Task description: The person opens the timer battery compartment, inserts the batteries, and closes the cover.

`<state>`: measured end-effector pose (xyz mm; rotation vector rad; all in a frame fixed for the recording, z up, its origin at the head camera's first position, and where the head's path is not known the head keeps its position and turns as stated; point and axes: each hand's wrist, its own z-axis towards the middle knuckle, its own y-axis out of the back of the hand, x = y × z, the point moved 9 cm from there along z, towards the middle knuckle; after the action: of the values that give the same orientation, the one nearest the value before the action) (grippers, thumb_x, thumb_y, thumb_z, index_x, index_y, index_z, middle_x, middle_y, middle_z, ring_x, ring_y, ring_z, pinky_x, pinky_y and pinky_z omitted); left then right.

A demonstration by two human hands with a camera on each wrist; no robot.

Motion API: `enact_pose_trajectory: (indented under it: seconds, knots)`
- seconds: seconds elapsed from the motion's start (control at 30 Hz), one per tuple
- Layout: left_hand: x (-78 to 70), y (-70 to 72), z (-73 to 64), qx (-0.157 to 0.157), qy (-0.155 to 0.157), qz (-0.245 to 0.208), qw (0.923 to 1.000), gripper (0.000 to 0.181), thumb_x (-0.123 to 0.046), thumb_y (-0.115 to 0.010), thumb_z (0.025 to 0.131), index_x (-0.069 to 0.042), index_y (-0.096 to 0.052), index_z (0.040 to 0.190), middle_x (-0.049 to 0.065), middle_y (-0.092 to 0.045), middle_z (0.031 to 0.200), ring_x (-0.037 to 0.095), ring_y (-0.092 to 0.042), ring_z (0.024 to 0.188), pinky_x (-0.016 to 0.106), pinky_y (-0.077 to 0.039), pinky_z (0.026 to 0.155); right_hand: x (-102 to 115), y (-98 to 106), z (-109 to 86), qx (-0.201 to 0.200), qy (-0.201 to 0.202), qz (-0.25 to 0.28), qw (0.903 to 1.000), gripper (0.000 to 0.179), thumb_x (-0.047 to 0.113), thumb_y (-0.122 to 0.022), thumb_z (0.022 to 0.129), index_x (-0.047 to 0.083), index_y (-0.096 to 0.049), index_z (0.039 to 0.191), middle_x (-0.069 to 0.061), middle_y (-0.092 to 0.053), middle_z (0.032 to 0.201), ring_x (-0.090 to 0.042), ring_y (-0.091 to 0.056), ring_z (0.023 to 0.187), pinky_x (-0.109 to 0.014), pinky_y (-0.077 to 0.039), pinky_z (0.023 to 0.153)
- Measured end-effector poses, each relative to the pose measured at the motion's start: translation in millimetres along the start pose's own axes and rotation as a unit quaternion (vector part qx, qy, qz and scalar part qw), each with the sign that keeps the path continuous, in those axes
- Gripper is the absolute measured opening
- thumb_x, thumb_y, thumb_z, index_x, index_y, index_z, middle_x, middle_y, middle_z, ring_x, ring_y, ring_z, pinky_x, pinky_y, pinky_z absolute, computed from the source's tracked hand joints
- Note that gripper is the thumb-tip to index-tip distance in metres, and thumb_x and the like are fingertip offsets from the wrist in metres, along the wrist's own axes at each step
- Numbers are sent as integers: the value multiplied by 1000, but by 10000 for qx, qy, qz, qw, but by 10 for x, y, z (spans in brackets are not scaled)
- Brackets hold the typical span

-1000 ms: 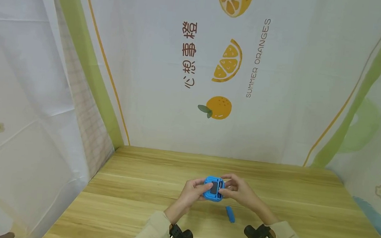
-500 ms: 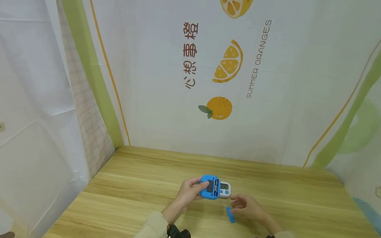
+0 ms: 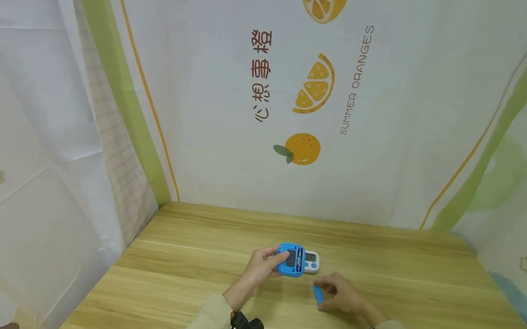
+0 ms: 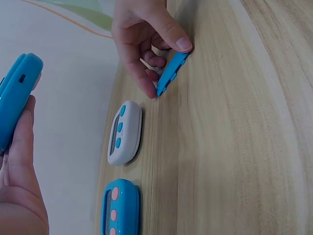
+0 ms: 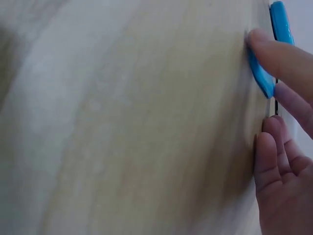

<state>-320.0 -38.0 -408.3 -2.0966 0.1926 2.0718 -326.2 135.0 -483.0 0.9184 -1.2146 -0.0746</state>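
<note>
My left hand [image 3: 260, 265] grips a blue digital timer [image 3: 282, 269], its back up and its thumb across it. The battery slot [image 3: 299, 259] at its right side is uncovered, with what looks like a battery inside. Lower right, my right hand [image 3: 342, 293] pinches a small blue battery cover [image 3: 318, 294] between thumb and fingertips. In the left wrist view, the cover [image 4: 172, 73] has small tabs along one long edge and stands at the table surface. The right wrist view shows thumb and finger at the two ends of the cover [image 5: 261, 76].
A white timer [image 3: 313, 262] with blue buttons lies on the wooden table [image 3: 198, 268], just beyond the held one. Another blue timer [image 4: 128, 208] with pink buttons lies beside it in the left wrist view. A printed cloth [image 3: 216, 171] hangs behind the table.
My right hand has left the held timer, moved down toward me and taken hold of the battery cover. My left hand has shifted slightly left with the timer, uncovering the white timer to view.
</note>
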Motion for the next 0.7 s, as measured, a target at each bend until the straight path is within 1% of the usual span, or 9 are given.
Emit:
enact_pose_trajectory:
  seconds: [0.17, 0.3, 0.5, 0.6, 0.7]
  knots:
    - [-11, -2, -24, 39, 16, -51, 10000, 41, -17, -57, 87, 11, -50, 117, 20, -63, 98, 21, -64, 82, 30, -52, 71, 1, -18, 2, 74, -20, -109, 9999, 50, 17, -75, 70, -1, -54, 112, -8, -46, 101, -22, -43, 91, -24, -41, 76]
    - [11, 5, -5, 67, -17, -33, 10000, 40, -17, -56, 87, 11, -51, 116, 20, -63, 97, 21, -64, 81, 30, -53, 70, 11, -21, 15, 119, -1, -165, 9998, 47, 15, -75, 69, -2, -54, 108, -8, -46, 100, -21, -42, 89, -24, -41, 75]
    - [174, 56, 102, 17, -19, -46, 10000, 43, -21, -59, 86, 9, -52, 116, 18, -64, 96, 21, -64, 80, 30, -53, 68, 24, -41, 32, 245, -57, -233, 9994, 46, 13, -76, 66, 0, -50, 102, -6, -45, 94, -19, -42, 86, -23, -41, 74]
    - [234, 76, 131, -24, 11, -46, 10000, 46, -25, -61, 85, 7, -53, 117, 17, -64, 96, 20, -64, 79, 30, -53, 68, 14, -31, 43, 206, -104, -101, 9997, 47, 11, -76, 66, 0, -47, 101, -5, -44, 88, -17, -42, 80, -21, -41, 67]
    - [242, 86, 138, -38, -18, -34, 10000, 47, -26, -61, 84, 6, -53, 117, 16, -64, 97, 19, -64, 79, 30, -53, 68, -18, -15, 44, 120, -157, 133, 9997, 45, 8, -75, 68, 0, -45, 101, -4, -46, 82, -13, -45, 72, -20, -42, 60]
